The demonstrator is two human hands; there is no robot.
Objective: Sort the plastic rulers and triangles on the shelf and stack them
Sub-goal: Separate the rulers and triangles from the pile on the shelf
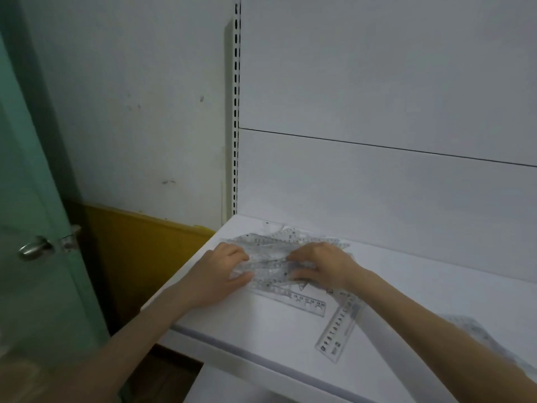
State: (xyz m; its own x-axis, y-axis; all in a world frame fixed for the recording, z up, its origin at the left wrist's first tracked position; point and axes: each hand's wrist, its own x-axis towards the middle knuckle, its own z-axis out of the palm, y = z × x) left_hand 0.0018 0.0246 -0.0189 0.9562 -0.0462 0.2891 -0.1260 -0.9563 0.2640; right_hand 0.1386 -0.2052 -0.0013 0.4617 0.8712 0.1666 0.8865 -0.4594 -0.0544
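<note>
A loose pile of clear plastic rulers and triangles [279, 245] lies at the back left of the white shelf [261, 330]. My left hand [223, 269] and my right hand [322, 264] both grip a bundle of clear rulers [271, 269] between them, thumbs under its near edge and fingers over the top. One straight ruler [305, 303] sticks out from under the bundle toward the right. Another straight ruler [338, 330] lies at an angle near the shelf's front, under my right forearm. More clear pieces [476, 333] show at the far right, partly hidden by my arm.
The shelf's white back panel [377, 184] rises right behind the pile, with a slotted upright [236, 112] at its left end. The shelf's front lip [261, 362] runs diagonally below. A green door with a metal knob [35, 248] stands to the left.
</note>
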